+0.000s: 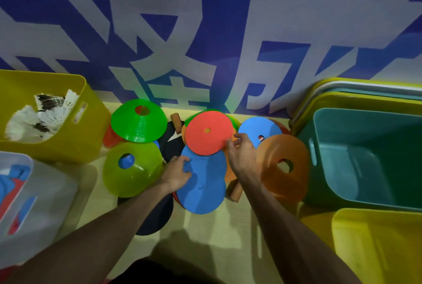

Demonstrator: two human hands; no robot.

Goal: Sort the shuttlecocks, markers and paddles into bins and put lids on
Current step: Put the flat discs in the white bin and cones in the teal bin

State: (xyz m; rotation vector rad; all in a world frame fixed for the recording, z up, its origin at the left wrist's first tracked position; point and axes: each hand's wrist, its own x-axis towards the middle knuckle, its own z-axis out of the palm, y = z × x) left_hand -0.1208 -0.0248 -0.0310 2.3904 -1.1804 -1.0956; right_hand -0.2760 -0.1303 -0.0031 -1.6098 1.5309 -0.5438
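So the whole thing hangs on the red marker. It's a flat round disc, so there's no long axis to fuss over, and it lies on top of the pile. The right hand is at its right rim, thumb and fingers pinching the edge. The left hand sits just left of the red marker, a bit nearer the person, fingers curled over the edge of a blue marker tucked under it. The white bin holding red and blue markers is well off to the left, so my guess is the disc has to cross over that way.
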